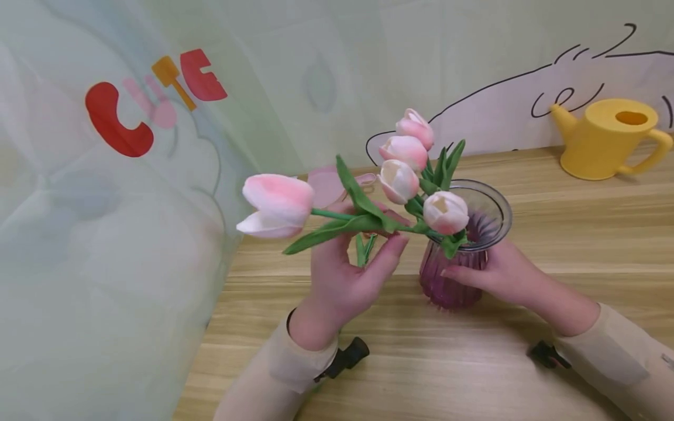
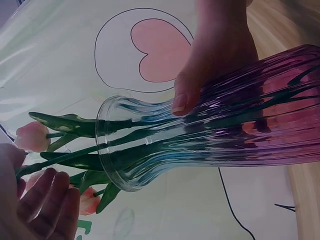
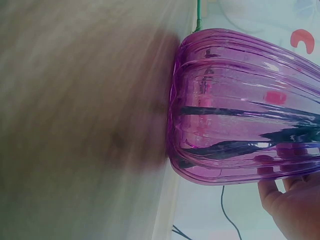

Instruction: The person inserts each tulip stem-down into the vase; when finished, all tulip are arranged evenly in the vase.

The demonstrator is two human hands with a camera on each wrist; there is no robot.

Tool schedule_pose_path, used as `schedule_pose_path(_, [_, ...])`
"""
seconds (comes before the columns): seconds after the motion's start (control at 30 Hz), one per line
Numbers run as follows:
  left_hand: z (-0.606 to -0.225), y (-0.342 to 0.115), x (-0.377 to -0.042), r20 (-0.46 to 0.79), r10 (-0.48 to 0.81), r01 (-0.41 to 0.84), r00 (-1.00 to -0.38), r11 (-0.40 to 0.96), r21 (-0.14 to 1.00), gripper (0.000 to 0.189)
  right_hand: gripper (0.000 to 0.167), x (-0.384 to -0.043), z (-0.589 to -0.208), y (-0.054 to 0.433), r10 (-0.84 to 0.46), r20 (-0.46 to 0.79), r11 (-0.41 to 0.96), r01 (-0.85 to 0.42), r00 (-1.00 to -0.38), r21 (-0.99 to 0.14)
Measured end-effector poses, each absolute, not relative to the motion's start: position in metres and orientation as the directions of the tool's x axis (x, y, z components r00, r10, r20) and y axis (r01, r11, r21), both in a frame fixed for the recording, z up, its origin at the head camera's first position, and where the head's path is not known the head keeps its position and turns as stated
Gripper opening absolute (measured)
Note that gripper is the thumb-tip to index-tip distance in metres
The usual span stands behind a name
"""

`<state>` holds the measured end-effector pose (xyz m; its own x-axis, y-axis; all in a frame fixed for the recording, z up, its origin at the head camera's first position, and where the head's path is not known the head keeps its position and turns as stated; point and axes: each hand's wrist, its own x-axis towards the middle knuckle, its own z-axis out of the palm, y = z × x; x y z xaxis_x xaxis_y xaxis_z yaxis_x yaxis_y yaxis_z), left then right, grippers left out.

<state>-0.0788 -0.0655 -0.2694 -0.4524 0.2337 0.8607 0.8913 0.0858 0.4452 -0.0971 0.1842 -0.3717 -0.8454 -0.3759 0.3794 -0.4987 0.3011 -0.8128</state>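
Note:
My left hand pinches the green stem of a pink-and-white tulip between thumb and fingers. That tulip leans far to the left, its stem running into the mouth of a ribbed glass vase, purple at the base and clear at the rim. Several other pale pink tulips stand in the vase, heads above the rim. Around the vase's side my right hand is wrapped, thumb in front. Dark stems show through the purple glass in the right wrist view.
A yellow watering can stands at the back right of the wooden table. Green leaves show behind my left hand, and a pink loop-shaped thing lies beyond it. A printed curtain hangs at the left and back.

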Motion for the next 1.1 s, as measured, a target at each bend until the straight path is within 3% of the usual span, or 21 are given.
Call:
schedule_pose_path(0.3, [-0.264, -0.075, -0.075, 0.9, 0.108, 0.9, -0.422, -0.075, 0.43, 0.062, 0.08, -0.097, -0.372, 0.184, -0.373, 0.389, 0.292, -0.505, -0.842, -0.813])
schedule_pose_path(0.47, [-0.26, -0.078, -0.074, 0.905, 0.129, 0.907, -0.405, -0.066, 0.415, 0.053, 0.079, -0.097, -0.372, 0.183, -0.363, 0.385, 0.305, -0.499, -0.848, -0.811])
schedule_pose_path(0.7, [-0.259, -0.077, -0.075, 0.923, 0.222, 0.949, -0.315, 0.048, 0.312, 0.029, 0.078, -0.096, -0.371, 0.183, -0.37, 0.349, 0.334, -0.474, -0.861, -0.815])
schedule_pose_path(1.1, [-0.262, -0.071, -0.076, 0.917, 0.287, 0.959, -0.278, 0.134, 0.248, 0.024, 0.072, -0.097, -0.372, 0.185, -0.398, 0.366, 0.306, -0.498, -0.841, -0.811])
